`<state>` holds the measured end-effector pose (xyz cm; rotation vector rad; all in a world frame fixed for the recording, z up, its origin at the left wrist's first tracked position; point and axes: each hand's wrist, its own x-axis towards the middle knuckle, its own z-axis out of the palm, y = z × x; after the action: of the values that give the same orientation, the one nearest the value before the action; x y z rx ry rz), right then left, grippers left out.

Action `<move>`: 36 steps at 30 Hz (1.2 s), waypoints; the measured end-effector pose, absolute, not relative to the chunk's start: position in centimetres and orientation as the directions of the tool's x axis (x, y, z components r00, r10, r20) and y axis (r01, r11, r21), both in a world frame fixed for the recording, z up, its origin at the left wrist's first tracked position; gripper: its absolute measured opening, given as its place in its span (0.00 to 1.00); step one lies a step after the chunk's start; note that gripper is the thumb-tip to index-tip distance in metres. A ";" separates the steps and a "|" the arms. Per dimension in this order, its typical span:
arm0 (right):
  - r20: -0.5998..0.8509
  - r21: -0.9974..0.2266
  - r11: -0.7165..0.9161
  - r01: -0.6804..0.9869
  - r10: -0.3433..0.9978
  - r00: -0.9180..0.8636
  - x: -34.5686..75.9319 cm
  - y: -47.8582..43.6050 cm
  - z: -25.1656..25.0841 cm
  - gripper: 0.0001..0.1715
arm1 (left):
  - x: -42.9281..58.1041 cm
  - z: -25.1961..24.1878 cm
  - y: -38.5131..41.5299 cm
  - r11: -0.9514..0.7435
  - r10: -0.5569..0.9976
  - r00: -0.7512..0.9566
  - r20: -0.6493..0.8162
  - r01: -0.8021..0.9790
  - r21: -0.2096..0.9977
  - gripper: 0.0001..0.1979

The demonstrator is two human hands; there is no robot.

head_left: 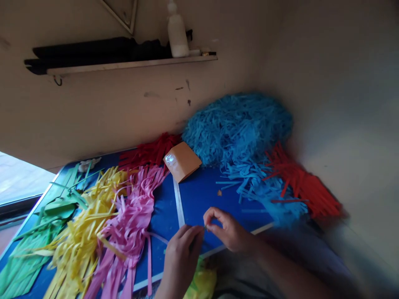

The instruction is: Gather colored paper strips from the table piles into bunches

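Note:
My left hand [181,257] and my right hand [229,231] meet low in the middle, over the near edge of a blue board [199,193]. The fingertips of both are pinched together around something tiny that I cannot make out. Just left of my left hand lies a heap of pink paper strips [132,226]. A crumpled yellow thing [202,284] sits under my left wrist.
Yellow strips [82,232] and green strips [29,245] lie further left. A big mound of blue strips [240,128] fills the far corner, red strips [307,189] lie on the right. A brown packet [182,161] rests mid-board. A wall shelf [131,63] carries a white bottle [177,31].

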<state>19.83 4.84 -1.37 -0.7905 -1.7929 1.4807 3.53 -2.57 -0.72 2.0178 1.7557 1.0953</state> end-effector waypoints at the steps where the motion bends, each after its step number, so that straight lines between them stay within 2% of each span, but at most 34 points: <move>1: 0.121 -0.981 0.188 0.054 0.801 -0.587 19.8 4.8 -1.5 0.03 | 3.6 -0.7 -2.5 -0.237 0.928 -0.016 0.373 0.748 0.620 0.09; 4: 0.153 -0.960 0.261 0.101 0.791 -0.593 19.7 4.6 -1.9 0.05 | 3.9 -0.9 -2.5 -0.232 0.917 -0.038 0.397 0.759 0.608 0.10; 9: 0.124 -0.969 0.216 0.117 0.842 -0.524 20.2 4.2 -2.5 0.04 | 3.9 -1.1 -2.9 -0.195 0.919 -0.095 0.382 0.735 0.650 0.07; 13: 0.169 -0.946 0.286 0.155 0.840 -0.516 21.0 3.3 -1.9 0.05 | 4.0 -0.5 -3.7 -0.191 0.923 -0.110 0.370 0.703 0.685 0.04; 18: 0.212 -0.942 0.319 0.102 0.804 -0.556 22.5 2.0 -0.3 0.07 | 4.9 0.4 -5.6 -0.210 0.898 -0.145 0.415 0.688 0.695 0.06; 20: 0.253 -0.924 0.366 0.108 0.800 -0.544 23.2 1.4 0.2 0.02 | 5.2 0.5 -6.5 -0.222 0.899 -0.120 0.421 0.703 0.675 0.04; 23: 0.368 -0.857 0.502 0.121 0.758 -0.539 24.0 0.0 0.5 0.05 | 5.8 0.5 -7.9 -0.278 0.892 -0.017 0.452 0.766 0.579 0.09; 25: 0.429 -0.816 0.568 0.111 0.723 -0.542 24.6 -1.2 0.7 0.05 | 6.3 0.6 -8.8 -0.322 0.876 0.048 0.481 0.800 0.507 0.06; 26: 0.446 -0.803 0.584 0.115 0.718 -0.534 24.9 -1.8 0.7 0.05 | 6.5 0.6 -9.2 -0.339 0.867 0.067 0.493 0.805 0.487 0.03; 30: 0.456 -0.787 0.593 0.169 0.744 -0.489 26.2 -4.2 0.7 0.06 | 7.7 0.4 -11.1 -0.372 0.827 0.056 0.559 0.800 0.471 0.03; 36: 0.550 -0.729 0.664 0.165 0.712 -0.437 27.5 -7.1 0.6 0.06 | 9.8 -0.2 -13.2 -0.502 0.679 0.088 0.729 0.780 0.373 0.06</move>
<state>27.46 -7.14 0.56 -0.6834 -1.9559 0.7460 9.84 -13.23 -0.19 2.3953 1.6155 1.4933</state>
